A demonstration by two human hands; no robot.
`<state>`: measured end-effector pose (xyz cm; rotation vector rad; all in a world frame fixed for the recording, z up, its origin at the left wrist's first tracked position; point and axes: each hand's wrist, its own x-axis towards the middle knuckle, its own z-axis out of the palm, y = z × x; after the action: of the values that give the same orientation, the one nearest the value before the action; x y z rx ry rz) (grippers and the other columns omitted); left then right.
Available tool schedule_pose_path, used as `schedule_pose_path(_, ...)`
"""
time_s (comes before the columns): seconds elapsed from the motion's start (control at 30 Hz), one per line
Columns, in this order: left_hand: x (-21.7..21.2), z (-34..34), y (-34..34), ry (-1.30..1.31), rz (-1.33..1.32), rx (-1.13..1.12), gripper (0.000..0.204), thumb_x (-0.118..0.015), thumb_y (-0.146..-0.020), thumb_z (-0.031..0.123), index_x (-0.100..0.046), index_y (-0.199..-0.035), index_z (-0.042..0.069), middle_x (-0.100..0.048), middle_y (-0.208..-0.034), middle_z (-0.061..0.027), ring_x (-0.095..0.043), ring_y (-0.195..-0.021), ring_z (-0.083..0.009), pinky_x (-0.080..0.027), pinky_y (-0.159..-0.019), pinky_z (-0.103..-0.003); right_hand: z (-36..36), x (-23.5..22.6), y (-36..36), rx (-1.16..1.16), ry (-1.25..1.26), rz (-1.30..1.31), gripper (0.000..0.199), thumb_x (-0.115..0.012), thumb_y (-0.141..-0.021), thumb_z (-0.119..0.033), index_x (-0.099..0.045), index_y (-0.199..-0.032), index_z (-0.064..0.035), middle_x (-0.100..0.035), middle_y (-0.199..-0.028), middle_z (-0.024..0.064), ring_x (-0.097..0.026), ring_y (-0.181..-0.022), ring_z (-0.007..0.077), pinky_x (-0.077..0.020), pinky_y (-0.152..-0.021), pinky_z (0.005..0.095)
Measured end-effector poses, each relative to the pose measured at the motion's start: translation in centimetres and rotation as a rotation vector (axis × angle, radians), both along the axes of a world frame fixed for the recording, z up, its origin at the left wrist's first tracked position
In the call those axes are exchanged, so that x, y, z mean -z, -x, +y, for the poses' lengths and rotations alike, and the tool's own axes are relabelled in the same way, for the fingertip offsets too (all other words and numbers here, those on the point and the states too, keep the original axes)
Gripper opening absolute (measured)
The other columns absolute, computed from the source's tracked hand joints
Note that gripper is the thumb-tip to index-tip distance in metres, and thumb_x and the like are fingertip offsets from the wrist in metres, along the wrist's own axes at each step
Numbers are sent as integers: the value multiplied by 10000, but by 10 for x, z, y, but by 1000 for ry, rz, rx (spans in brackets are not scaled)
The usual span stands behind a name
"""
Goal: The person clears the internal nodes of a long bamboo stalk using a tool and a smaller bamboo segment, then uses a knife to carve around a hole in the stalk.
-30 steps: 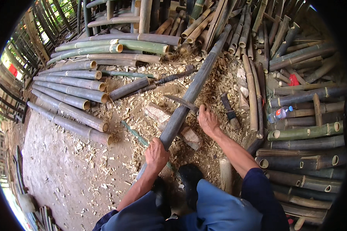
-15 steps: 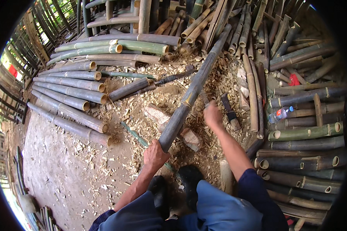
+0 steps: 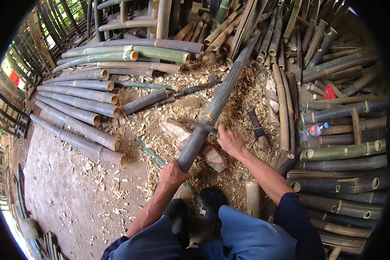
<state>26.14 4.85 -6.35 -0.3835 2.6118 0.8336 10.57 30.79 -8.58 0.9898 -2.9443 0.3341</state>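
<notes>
A long dark bamboo pole [image 3: 216, 102] runs from my knees up to the pile at the back. My left hand [image 3: 173, 174] is closed around its near end. My right hand [image 3: 230, 141] sits just right of the pole, fingers closed on the handle of a thin dark blade [image 3: 195, 123] that lies across the pole. Under the pole are pale wood blocks [image 3: 174, 130], with wood chips all around. My black shoes [image 3: 210, 201] and blue trousers fill the lower edge.
A hatchet [image 3: 258, 128] lies on the chips right of my hand. Thick bamboo poles [image 3: 73, 112] are stacked at left, more bamboo [image 3: 342, 151] at right with a plastic bottle [image 3: 314, 131]. A short bamboo stump [image 3: 252, 197] stands by my right leg.
My right hand rose slightly along the pole, then dropped back toward me with the blade. My left hand and the pole have stayed put.
</notes>
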Motion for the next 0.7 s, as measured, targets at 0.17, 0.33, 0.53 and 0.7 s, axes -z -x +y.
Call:
schedule_pose_path(0.17, 3, -17, 3, -151, -55, 13, 667, -851, -655, 396, -607, -1087, -49, -720, -959, -269, -724, -918, -403, -575, -840, -477, -4, 6, 17, 323, 124, -197, 204, -583, -1034, -135, -484, -1078, 39, -633, -717, 163, -607, -507, 205, -519, -379, 295)
schedule_pose_path(0.33, 3, -13, 2, -133, -53, 7, 732, -871, -663, 431, -580, -1153, -29, -690, -1057, -257, -696, -991, -404, -555, -895, -475, 7, 14, 10, 152, -4, 2, 169, -534, -1049, -117, -492, -1063, 46, -592, -641, 115, -553, -466, 165, -439, -319, 298)
schedule_pose_path(0.53, 9, 29, -20, 189, 199, -49, 630, -839, -730, 282, -491, -1151, -32, -670, -1039, -256, -700, -971, -417, -559, -856, -513, 6, 22, 1, -58, -54, 176, 202, -540, -1053, -145, -481, -1066, 48, -609, -714, 158, -566, -483, 169, -473, -336, 299)
schedule_pose_path(0.7, 1, 13, -10, 76, 39, -35, 585, -822, -714, 243, -506, -1116, -42, -699, -1022, -266, -716, -966, -422, -576, -851, -489, 1, 21, 12, 32, -21, 137, 198, -561, -1044, -148, -473, -1055, 29, -639, -731, 186, -661, -551, 249, -563, -410, 330)
